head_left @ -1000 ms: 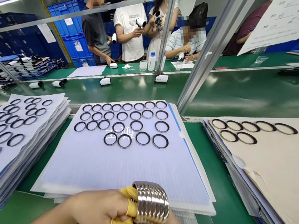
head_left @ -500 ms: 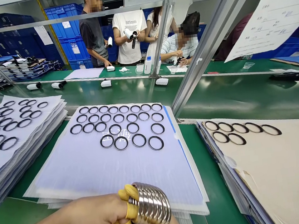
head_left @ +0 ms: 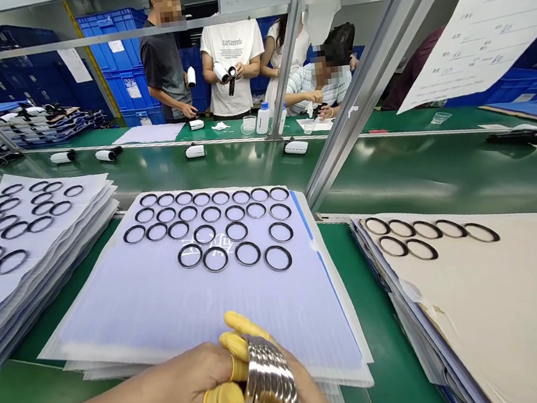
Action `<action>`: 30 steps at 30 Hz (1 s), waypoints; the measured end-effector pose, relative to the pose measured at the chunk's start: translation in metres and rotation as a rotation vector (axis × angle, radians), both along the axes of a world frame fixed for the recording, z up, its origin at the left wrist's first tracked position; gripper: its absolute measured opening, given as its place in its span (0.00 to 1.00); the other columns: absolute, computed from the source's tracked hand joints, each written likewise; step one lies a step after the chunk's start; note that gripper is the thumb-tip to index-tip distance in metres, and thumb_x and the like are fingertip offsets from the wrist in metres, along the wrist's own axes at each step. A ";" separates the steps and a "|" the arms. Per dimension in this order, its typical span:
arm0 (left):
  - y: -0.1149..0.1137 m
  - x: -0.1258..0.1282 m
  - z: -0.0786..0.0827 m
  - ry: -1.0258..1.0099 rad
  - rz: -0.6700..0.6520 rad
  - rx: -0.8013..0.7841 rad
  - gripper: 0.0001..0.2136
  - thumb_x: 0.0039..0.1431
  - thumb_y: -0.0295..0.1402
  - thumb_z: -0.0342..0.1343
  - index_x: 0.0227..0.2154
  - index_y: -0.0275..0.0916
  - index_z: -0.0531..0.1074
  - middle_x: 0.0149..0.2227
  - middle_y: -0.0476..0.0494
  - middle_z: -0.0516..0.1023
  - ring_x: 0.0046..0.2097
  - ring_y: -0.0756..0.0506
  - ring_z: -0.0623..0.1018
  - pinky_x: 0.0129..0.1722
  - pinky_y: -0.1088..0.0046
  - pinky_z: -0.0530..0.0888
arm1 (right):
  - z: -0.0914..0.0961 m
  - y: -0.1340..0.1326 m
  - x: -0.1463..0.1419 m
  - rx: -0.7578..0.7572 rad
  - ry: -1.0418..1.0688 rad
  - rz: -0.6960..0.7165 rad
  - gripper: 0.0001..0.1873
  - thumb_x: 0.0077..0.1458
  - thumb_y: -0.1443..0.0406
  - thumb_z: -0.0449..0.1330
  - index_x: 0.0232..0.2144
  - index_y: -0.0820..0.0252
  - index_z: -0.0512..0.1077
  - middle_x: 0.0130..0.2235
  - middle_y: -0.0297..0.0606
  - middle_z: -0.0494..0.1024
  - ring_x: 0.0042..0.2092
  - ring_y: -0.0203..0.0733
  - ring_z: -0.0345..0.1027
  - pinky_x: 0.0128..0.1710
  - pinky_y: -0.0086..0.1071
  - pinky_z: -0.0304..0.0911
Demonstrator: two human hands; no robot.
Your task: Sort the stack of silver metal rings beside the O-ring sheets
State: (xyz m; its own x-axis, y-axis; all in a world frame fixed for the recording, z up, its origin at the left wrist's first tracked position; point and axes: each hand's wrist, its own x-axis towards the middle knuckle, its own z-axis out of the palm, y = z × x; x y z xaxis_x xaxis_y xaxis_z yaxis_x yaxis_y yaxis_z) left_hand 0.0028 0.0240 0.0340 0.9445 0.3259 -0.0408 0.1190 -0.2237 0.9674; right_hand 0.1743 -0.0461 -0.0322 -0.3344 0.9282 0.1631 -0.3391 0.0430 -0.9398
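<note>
A stack of shiny silver metal rings (head_left: 271,376) is held low in front of me, over the near edge of the sheet pile. My left hand (head_left: 187,385) wears yellow finger cots and closes on the left end of the stack. Yellow-covered fingers of my right hand (head_left: 311,384) curl around the far and near sides of the rings, and its palm is partly hidden behind them. Beyond both hands, several black-rimmed rings (head_left: 215,259) lie in rows on a pile of pale plastic-covered sheets (head_left: 153,298).
More rings lie on a sheet pile at left (head_left: 51,252) and on a beige sheet (head_left: 492,292) at right. A slanted metal post (head_left: 362,87) rises beyond the sheets. White camera-like housings (head_left: 195,151) rest on the green conveyor (head_left: 245,165). Several people stand or sit across it.
The ring stack has turned and shifted slightly left. My right hand's fingers have come into view over its far side. Housings on the conveyor have moved slightly right.
</note>
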 end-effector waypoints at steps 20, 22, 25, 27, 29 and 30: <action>0.000 0.010 -0.007 -0.021 0.216 -0.087 0.23 0.63 0.51 0.43 0.33 0.35 0.72 0.35 0.42 0.74 0.37 0.46 0.71 0.43 0.72 0.69 | 0.009 0.009 0.009 0.073 -0.130 -0.138 0.21 0.58 0.48 0.53 0.43 0.51 0.78 0.63 0.38 0.64 0.67 0.53 0.47 0.63 0.49 0.48; 0.000 0.012 -0.007 -0.049 0.266 -0.101 0.22 0.64 0.49 0.44 0.34 0.35 0.74 0.36 0.41 0.76 0.38 0.45 0.73 0.43 0.71 0.70 | 0.011 0.007 0.006 0.022 -0.123 -0.186 0.23 0.57 0.47 0.54 0.43 0.52 0.77 0.65 0.39 0.61 0.65 0.55 0.52 0.62 0.49 0.52; -0.001 0.014 -0.015 -0.034 0.361 -0.082 0.20 0.63 0.47 0.48 0.33 0.36 0.76 0.34 0.42 0.76 0.36 0.46 0.73 0.41 0.72 0.71 | 0.011 0.002 0.004 -0.026 -0.058 -0.248 0.25 0.57 0.49 0.55 0.52 0.51 0.71 0.63 0.42 0.64 0.61 0.54 0.60 0.61 0.48 0.55; 0.000 0.013 -0.022 -0.008 0.412 -0.076 0.19 0.61 0.48 0.50 0.34 0.37 0.77 0.33 0.41 0.76 0.35 0.46 0.74 0.38 0.72 0.72 | 0.009 -0.001 0.011 -0.041 -0.045 -0.295 0.27 0.58 0.49 0.54 0.56 0.51 0.67 0.61 0.44 0.67 0.60 0.53 0.62 0.60 0.46 0.58; 0.002 0.010 -0.029 0.010 0.451 -0.083 0.19 0.59 0.50 0.51 0.35 0.39 0.77 0.32 0.41 0.77 0.32 0.45 0.75 0.33 0.71 0.74 | 0.007 -0.002 0.034 -0.023 -0.136 -0.382 0.26 0.59 0.50 0.53 0.57 0.51 0.66 0.60 0.44 0.69 0.59 0.53 0.64 0.56 0.43 0.64; 0.005 0.009 -0.031 0.009 0.438 -0.076 0.20 0.58 0.51 0.51 0.35 0.41 0.78 0.31 0.40 0.77 0.31 0.44 0.75 0.30 0.69 0.74 | 0.006 0.000 0.053 -0.001 -0.233 -0.458 0.26 0.60 0.50 0.53 0.57 0.50 0.66 0.60 0.43 0.69 0.58 0.53 0.66 0.54 0.41 0.66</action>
State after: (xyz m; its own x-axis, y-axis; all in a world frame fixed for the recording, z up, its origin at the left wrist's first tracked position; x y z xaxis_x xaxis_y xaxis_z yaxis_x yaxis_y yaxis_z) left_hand 0.0115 0.0288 0.0033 0.7175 0.6911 -0.0875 0.1953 -0.0790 0.9776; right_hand 0.2275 -0.0465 -0.0260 0.0787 0.9881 0.1320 -0.0670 0.1374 -0.9882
